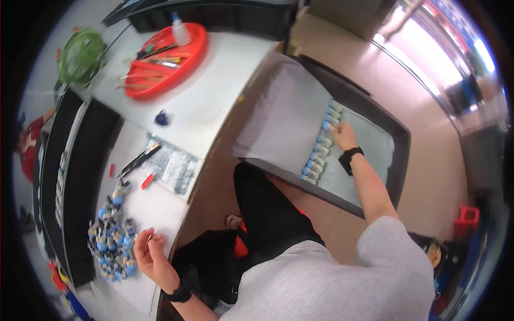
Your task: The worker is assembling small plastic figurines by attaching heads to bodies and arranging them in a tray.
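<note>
The right hand [343,136] reaches out over the dark tray [399,160] and rests its fingertips on the top end of the row of small blue-and-white figurines [321,150]; the fingers lie flat on the pieces, so whether they pinch one I cannot tell; one black wristband [350,159] sits on that wrist. The row runs in one line down the grey liner sheet [369,139] inside the tray, roughly a dozen pieces, too small and blurred for an exact count; a second, lighter sheet [284,112] covers the tray's left half.

The left hand [151,255] is well apart from the tray, at the near edge of the white table [214,91]; its fingers are loosely curled and spread, holding nothing visible, just beside one heap of blue-capped figurines [112,243], too many and too crowded to count.

Further along the table from the heap lie one printed sheet [174,168], one black tool [139,159] and two small red pieces [147,182]; beyond them, one dark blue lump [161,118]; at the far end, one red round tray [166,60] holding brushes and one white bottle [180,31]; beside it, one green fan [81,55].
</note>
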Motion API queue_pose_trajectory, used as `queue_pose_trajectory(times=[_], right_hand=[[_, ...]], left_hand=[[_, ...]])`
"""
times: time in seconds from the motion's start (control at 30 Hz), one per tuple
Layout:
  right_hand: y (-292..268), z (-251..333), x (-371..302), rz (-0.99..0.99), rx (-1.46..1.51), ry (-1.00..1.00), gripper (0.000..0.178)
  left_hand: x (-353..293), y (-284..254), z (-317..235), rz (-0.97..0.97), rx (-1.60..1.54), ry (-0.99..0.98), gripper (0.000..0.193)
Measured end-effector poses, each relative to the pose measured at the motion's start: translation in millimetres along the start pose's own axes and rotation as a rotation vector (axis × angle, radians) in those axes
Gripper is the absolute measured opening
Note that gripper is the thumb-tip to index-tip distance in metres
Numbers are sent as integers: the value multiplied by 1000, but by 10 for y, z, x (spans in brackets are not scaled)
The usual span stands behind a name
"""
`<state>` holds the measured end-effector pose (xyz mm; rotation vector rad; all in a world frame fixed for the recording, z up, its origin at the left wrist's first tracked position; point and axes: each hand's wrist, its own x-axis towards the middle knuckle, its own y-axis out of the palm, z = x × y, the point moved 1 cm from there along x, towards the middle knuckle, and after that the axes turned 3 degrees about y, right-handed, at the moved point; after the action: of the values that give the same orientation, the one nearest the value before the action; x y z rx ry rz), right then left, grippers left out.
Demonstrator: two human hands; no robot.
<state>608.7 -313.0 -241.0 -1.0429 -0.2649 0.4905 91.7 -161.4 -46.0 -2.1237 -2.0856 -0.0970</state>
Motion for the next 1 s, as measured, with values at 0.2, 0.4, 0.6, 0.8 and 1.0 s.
queue_pose_trajectory(times=[0.2,0.4,0.6,0.8,1.0], right_hand=[[236,-496,80,-7,-197,-21,34],[268,-469,268,169,-354,-95,35],[231,613,319,-173,126,-480,37],[-817,3258,-1324,220,391,-955,26],[-248,4540,-1483,599,326,-1464,34]], left_hand=[[75,130,53,88,-159,-68,20],[58,24,32,136,-271,-61,21],[-84,-29,103,100,-174,35,18],[19,66,167,122,-74,217,17],[21,44,201,72,-80,292,14]])
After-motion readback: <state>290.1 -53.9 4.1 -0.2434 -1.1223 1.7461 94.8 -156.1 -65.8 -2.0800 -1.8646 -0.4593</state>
